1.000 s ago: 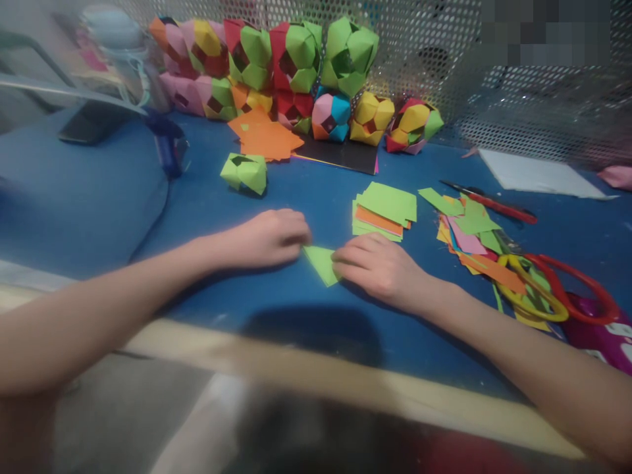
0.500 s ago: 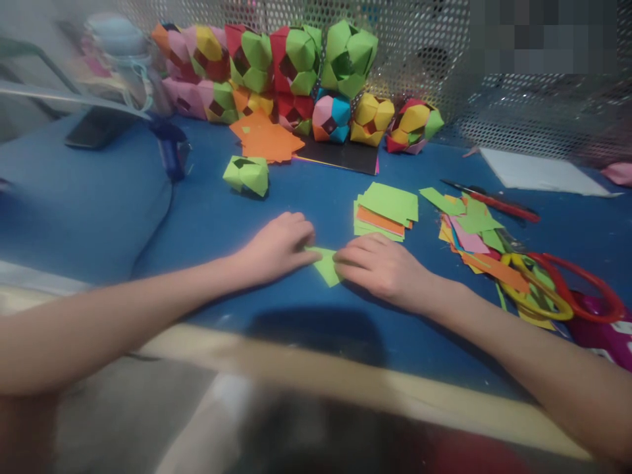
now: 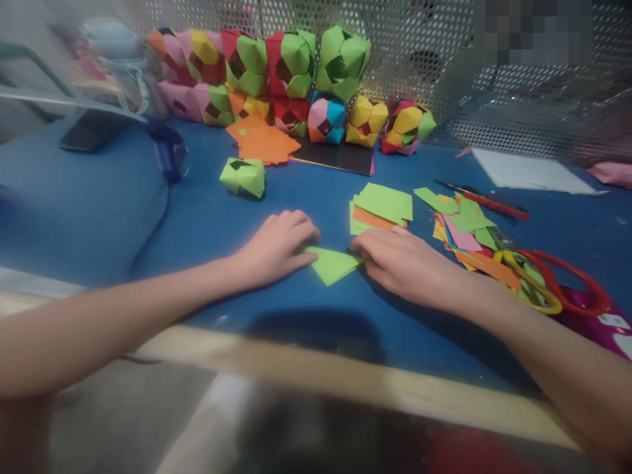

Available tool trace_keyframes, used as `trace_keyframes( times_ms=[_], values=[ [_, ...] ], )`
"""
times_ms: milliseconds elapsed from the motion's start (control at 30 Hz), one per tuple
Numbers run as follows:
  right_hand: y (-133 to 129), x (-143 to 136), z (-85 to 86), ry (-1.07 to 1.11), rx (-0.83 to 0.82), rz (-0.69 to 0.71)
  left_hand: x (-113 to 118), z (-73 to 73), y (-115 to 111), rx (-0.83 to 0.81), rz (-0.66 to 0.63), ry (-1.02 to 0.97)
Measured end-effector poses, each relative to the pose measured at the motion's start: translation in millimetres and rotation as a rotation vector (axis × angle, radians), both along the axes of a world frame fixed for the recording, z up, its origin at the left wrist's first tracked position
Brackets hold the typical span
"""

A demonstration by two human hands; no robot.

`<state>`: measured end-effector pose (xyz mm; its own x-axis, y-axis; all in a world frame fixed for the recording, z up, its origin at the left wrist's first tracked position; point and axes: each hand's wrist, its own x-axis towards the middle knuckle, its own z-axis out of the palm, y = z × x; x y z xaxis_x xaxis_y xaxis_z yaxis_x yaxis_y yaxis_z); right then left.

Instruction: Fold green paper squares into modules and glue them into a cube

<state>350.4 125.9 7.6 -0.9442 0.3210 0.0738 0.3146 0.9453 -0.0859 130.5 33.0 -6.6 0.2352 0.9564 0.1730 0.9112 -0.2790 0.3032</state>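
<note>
A folded green paper (image 3: 332, 264) lies on the blue table between my two hands, its point toward the front edge. My left hand (image 3: 284, 245) pinches its left corner, thumb against the paper. At the right corner is my right hand (image 3: 397, 263), fingers curled together with the tips by the paper's tip; whether they grip it is hidden. Just behind my right hand sits a stack of green and orange paper pieces (image 3: 382, 204). A partly assembled green paper piece (image 3: 243, 177) stands behind my left hand.
Colourful folded paper balls (image 3: 291, 62) line the back by a perforated panel. Orange sheets (image 3: 266, 141) lie before them. To the right are paper scraps (image 3: 461, 227), red-and-yellow-handled scissors (image 3: 567, 283) and a red-handled tool (image 3: 498, 205). A blue device (image 3: 169, 155) with a cable is at left.
My right hand has moved right and slightly lifted, uncovering more of the green paper's right side. My left hand stays at its left corner. The whole view has shifted slightly.
</note>
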Motion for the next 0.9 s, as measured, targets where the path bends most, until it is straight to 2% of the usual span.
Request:
trace_keyframes(
  times_ms=[100,167,233,300,500,700,900],
  values=[
    [1,2,9.2,0.003,-0.105,0.003,1,0.0,-1,0.012,-0.042,0.020],
    [-3,-2,10.5,0.138,-0.157,0.004,2,-0.2,-2,0.026,-0.079,0.040],
    [-9,-10,6.6,0.306,-0.140,0.019,2,-0.5,-2,0.047,-0.113,0.058],
    [-16,-19,-1.3,0.383,-0.071,0.060,3,-0.8,-2,0.063,-0.134,0.070],
    [-18,-30,-21.3,0.342,0.061,0.095,3,-3.5,1,0.065,-0.158,0.068],
    [-13,-26,-21.6,0.246,0.119,0.122,1,-5.8,2,0.072,-0.184,0.057],
    [-13,-22,-21.5,0.167,0.196,0.145,1,-0.6,0,0.074,-0.168,0.126]
  ],
)
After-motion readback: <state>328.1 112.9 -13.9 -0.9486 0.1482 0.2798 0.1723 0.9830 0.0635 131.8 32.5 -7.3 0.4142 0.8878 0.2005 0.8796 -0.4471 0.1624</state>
